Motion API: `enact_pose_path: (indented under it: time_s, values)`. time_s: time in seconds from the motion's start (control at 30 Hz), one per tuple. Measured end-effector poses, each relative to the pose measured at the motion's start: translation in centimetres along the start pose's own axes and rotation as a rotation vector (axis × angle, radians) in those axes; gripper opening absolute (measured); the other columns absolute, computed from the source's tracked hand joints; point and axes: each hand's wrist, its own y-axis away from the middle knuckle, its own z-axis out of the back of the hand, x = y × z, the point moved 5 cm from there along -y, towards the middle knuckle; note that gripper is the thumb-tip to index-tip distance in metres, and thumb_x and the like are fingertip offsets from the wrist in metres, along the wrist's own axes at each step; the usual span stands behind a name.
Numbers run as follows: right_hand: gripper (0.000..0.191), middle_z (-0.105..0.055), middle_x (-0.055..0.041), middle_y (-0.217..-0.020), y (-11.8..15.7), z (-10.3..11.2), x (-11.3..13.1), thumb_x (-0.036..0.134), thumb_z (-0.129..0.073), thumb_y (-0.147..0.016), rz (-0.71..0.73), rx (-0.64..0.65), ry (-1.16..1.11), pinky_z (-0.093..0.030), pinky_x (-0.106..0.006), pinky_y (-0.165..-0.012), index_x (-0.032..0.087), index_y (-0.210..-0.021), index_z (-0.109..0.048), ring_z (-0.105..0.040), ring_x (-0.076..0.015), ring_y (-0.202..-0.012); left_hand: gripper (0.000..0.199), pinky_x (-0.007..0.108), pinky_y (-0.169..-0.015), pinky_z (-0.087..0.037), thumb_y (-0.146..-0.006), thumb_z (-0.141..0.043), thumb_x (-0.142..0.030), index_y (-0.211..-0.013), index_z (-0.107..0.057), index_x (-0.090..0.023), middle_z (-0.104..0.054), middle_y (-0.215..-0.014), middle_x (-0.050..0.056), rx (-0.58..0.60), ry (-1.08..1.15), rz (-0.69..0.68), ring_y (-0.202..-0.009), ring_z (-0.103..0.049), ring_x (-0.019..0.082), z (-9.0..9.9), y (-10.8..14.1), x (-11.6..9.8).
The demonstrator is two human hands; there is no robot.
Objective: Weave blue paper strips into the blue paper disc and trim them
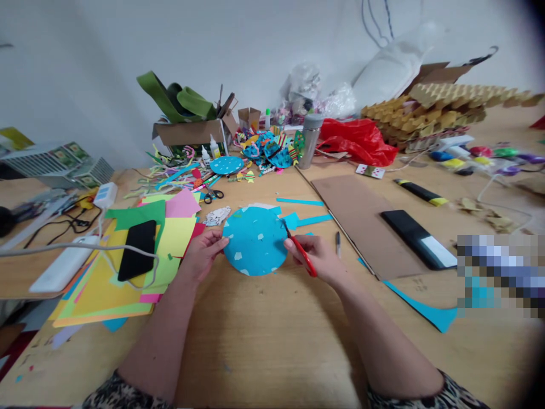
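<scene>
A round blue paper disc (255, 241) with small pale patches is held over the wooden table. My left hand (204, 253) pinches its left edge between thumb and fingers. My right hand (317, 255) is closed around red-handled scissors (304, 254), whose dark blades point up and left at the disc's right edge. The right thumb is close to that edge; whether it touches is unclear. Blue paper scraps (292, 220) and a blue strip (314, 220) lie just behind the disc, and a heap of white scraps (217, 216) is at its upper left.
Coloured paper sheets (106, 284) with a black phone (137, 250) lie left. Black scissors (213, 196), another blue disc (226, 165), glue bottles (214, 146) and a steel flask (310, 142) stand or lie behind. At right are cardboard (366, 221), a dark phone (417, 238) and a yellow-black cutter (421, 192).
</scene>
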Motion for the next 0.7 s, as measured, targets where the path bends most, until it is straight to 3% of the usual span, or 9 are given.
enact_pose_path:
  time_s: [0.3, 0.7]
  values:
    - [0.056, -0.044, 0.0031, -0.048, 0.4, -0.1, 0.7, 0.07, -0.05, -0.077, -0.009, 0.095, -0.085, -0.023, -0.024, -0.045, 0.019, -0.055, -0.043, -0.035, -0.0082, -0.046, 0.03, 0.022, -0.06, -0.044, -0.054, -0.085, -0.031, -0.073, -0.067, -0.015, -0.064, -0.071, -0.001, 0.013, -0.009, -0.009, -0.063, -0.055, 0.009, 0.2, 0.0, -0.2]
    - [0.055, -0.045, 0.0022, -0.046, 0.6, -0.1, 1.3, 0.069, -0.051, -0.076, -0.006, 0.09, -0.084, -0.025, -0.024, -0.043, 0.021, -0.053, -0.043, -0.035, -0.0086, -0.043, 0.029, 0.021, -0.057, -0.042, -0.055, -0.084, -0.029, -0.073, -0.067, -0.014, -0.063, -0.069, 0.0, 0.007, -0.009, -0.016, -0.062, -0.054, 0.009, 0.3, 0.0, -0.2]
